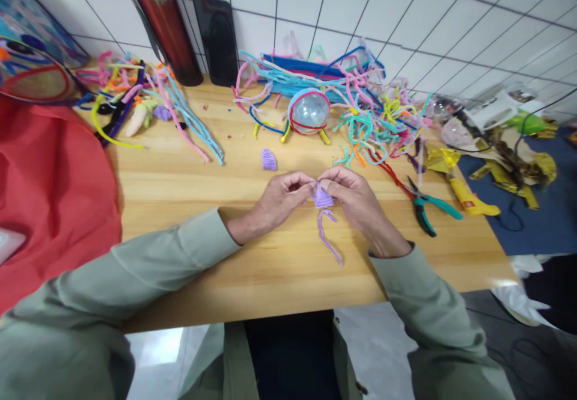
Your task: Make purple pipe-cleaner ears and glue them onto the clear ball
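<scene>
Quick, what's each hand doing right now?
Left hand: closed, pinching the purple pipe cleaner coil.
Right hand: closed on the same coil.

Two purple coils: held coil (323,197), loose coil (269,159); one red flask (164,21); one black phone (219,39); one clear ball (311,108); one pliers (418,199).

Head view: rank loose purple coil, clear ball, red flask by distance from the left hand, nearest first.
From the left hand, pinching the purple pipe cleaner:
1. purple coil, just beyond the hand
2. clear ball, mid-table, farther back
3. red flask, back left by the wall
</scene>
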A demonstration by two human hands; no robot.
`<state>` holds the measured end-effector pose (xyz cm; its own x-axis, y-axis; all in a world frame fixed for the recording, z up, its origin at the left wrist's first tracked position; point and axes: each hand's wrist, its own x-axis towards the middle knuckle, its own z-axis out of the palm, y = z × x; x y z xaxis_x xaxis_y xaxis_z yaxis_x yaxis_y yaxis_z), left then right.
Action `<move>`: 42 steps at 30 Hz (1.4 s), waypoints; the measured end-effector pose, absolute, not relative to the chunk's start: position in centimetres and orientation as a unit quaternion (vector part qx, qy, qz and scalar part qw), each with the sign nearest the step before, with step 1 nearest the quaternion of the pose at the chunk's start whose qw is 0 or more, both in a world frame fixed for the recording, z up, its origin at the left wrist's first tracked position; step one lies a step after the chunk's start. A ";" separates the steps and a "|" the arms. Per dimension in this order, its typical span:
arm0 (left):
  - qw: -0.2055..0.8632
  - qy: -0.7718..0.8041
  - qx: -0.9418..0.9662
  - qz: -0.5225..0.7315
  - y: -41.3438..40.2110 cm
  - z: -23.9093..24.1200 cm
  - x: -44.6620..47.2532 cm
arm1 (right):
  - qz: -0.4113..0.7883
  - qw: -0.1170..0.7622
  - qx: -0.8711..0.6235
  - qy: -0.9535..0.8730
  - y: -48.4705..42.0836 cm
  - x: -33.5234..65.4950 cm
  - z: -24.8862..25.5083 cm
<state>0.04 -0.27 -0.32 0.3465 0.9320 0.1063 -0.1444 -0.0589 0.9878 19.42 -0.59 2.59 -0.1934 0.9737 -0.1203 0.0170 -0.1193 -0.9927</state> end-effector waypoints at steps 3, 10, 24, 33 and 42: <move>0.596 0.361 0.563 0.445 -0.3 -0.2 0.1 | 0.563 0.418 -0.465 -0.539 -0.6 19.7 2.5; 0.602 0.387 0.549 0.432 -0.2 0.0 0.1 | 0.538 0.409 -0.458 -0.578 -0.5 20.0 2.7; 0.626 0.342 0.552 0.431 -0.5 0.4 0.1 | 0.334 0.427 -0.505 -0.672 -1.4 19.2 2.7; 0.595 0.362 0.571 0.433 -0.3 0.0 -0.2 | 0.441 0.422 -0.485 -0.627 -1.3 19.3 2.8; 0.597 0.367 0.574 0.424 -0.1 0.6 -0.2 | 0.502 0.409 -0.477 -0.595 -0.7 20.3 3.4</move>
